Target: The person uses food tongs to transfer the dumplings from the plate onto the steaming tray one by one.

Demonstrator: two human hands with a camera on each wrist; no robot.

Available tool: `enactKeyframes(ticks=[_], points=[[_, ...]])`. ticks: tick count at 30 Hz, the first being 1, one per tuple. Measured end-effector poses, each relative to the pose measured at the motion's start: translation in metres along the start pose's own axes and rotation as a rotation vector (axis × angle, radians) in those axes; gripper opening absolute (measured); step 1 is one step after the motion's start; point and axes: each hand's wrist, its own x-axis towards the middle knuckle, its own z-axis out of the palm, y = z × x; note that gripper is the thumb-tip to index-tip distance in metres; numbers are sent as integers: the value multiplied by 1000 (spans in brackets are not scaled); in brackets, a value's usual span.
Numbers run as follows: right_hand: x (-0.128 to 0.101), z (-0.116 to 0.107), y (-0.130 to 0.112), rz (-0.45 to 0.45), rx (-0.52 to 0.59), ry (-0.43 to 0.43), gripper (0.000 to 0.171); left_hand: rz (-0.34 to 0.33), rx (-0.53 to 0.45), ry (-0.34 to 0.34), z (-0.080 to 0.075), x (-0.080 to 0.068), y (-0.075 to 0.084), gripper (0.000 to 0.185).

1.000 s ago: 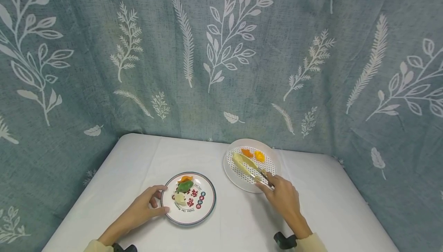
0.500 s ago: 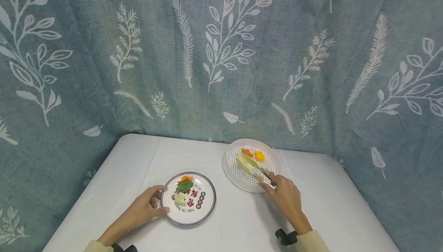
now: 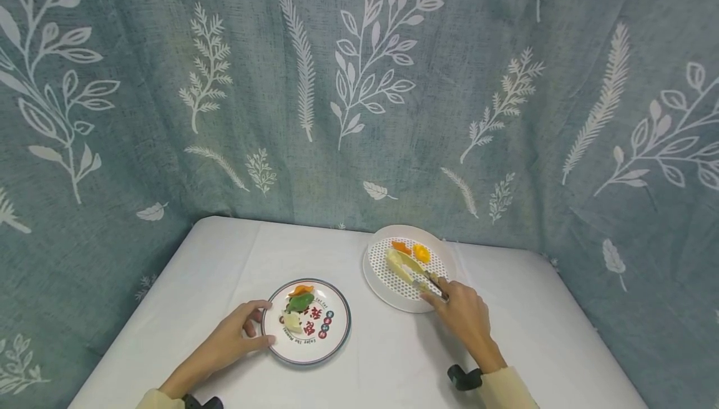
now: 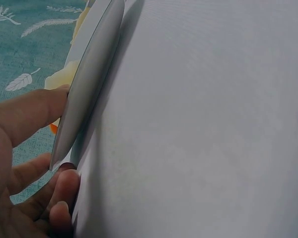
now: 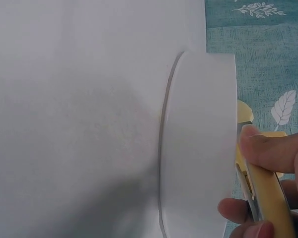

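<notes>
My left hand point(image 3: 241, 331) holds the rim of a white plate point(image 3: 331, 346) with a blue-edged border, thumb and fingertips at its left edge. On the plate lie an orange piece point(image 3: 304, 290), a green piece point(image 3: 300, 302) and a pale cream piece point(image 3: 292, 322). In the left wrist view the thumb presses the plate's edge point(image 4: 92, 74) and other fingers curl beneath. My right hand point(image 3: 463, 318) grips yellow-tipped metal tongs point(image 3: 424, 275), their ends low over a round white tray with a perforated base point(image 3: 387, 293). Whether the tongs pinch anything, I cannot tell.
Inside the perforated tray, toward the back, sit an orange piece point(image 3: 401, 247) and a yellow piece point(image 3: 421, 253). A white cloth point(image 3: 224, 259) covers the table. Behind it hangs a blue-green leaf-patterned curtain point(image 3: 337, 178).
My right hand has moved slightly right with the tongs, and the tongs' arms have drawn closer together. My left hand and the plate have stayed where they were.
</notes>
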Motion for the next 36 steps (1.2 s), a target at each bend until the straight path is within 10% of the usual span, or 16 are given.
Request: enactKeyframes(ticks=[36], points=[[31,1,0,-14,-130,-65,58,-9,6,6,1,2,-2,82]])
